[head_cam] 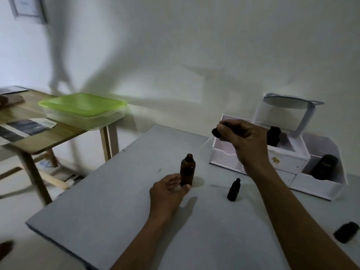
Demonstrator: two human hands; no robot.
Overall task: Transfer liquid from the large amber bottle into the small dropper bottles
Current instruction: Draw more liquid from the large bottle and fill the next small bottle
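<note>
Head cam looks down over a grey table point(109, 221), and it's pretty dim and a bit smeary, so small detail is hard to get. Closest in, near the right edge, a small dark cap-like thing point(346, 234) lies on its side; can't say exactly what it is. The two hands are well apart. The left hand point(168, 191) sits low on the table, fingers curled around the base of the large amber bottle point(187, 168), which stands upright with its neck open. Just to the right of it stands a small dropper bottle point(234, 190), dark, upright, with its black top on, nobody touching it. A thin clear pipette-looking thing seems to lie on the table beside it, too faint to be sure.

The right hand point(240, 136) is up in the air above and behind all that, pinched shut on a black dropper cap point(216, 132), with a faint glass tube angling down-left toward the amber bottle's neck.

Behind that is a white organiser point(280, 158) with drawers and a small round mirror, holding a couple of dark bottles. One has a gold mark, unreadable. No label anywhere is legible. Further left, a wooden side table point(39, 141) carries a green-lidded plastic box point(82, 110).
</note>
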